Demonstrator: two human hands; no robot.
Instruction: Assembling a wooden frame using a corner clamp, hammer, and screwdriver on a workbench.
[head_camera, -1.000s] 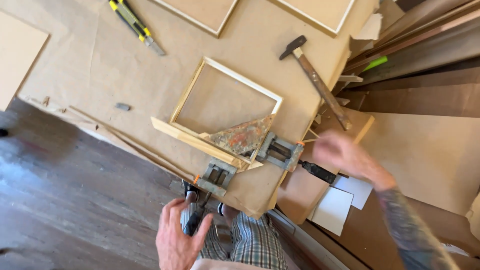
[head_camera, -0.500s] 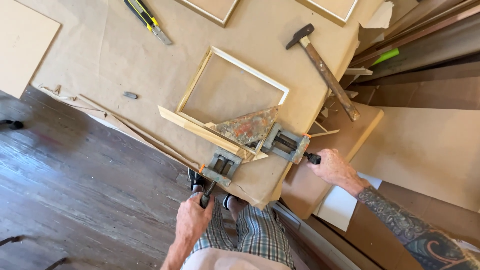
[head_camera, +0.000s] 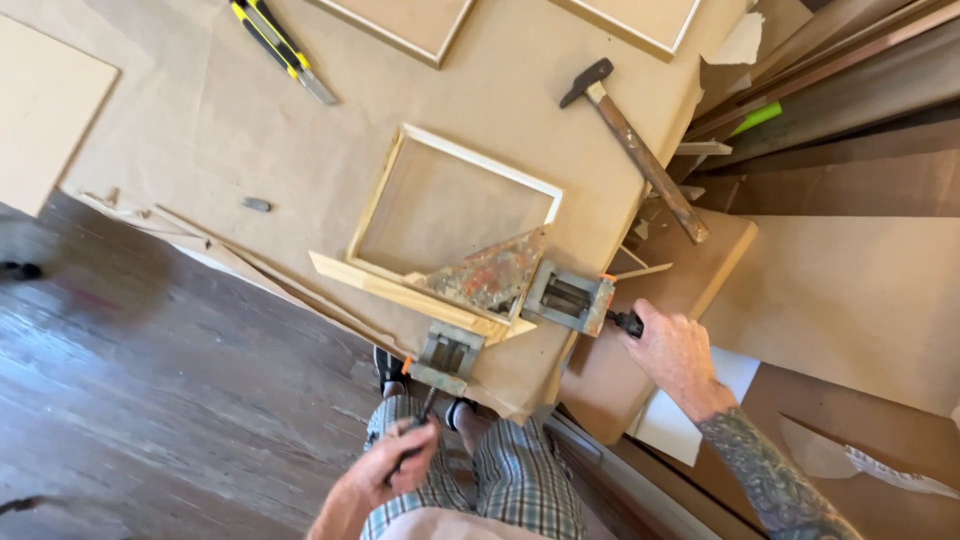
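I look down on a wide workbench (head_camera: 180, 120) covered in creased brown kraft paper, its near edge running diagonally above dark, worn wooden floorboards (head_camera: 150, 400). Flat brown boards (head_camera: 850, 300) lie stacked to the right. Near the bench corner lies a small rectangular frame (head_camera: 450, 205) of pale, raw wood moulding, and one loose strip of the same moulding (head_camera: 400, 292) sits along its near side. A metal corner clamp (head_camera: 505, 285) grips that corner: a triangular plate, mottled with dried paint and glue, with two grey screw vises branching off at right angles, one towards each of my hands. My right hand (head_camera: 675, 355) is closed around the dark handle of the right vise screw, just beyond the bench edge. My left hand (head_camera: 395, 470) is clenched around the handle of the other screw, below the bench edge and over my plaid shorts. Farther back a hammer (head_camera: 635, 150) with a worn wooden shaft lies slantwise, and a yellow-and-black utility knife (head_camera: 280, 50) lies near the top. A small grey scrap (head_camera: 256, 205) rests alone on the paper.
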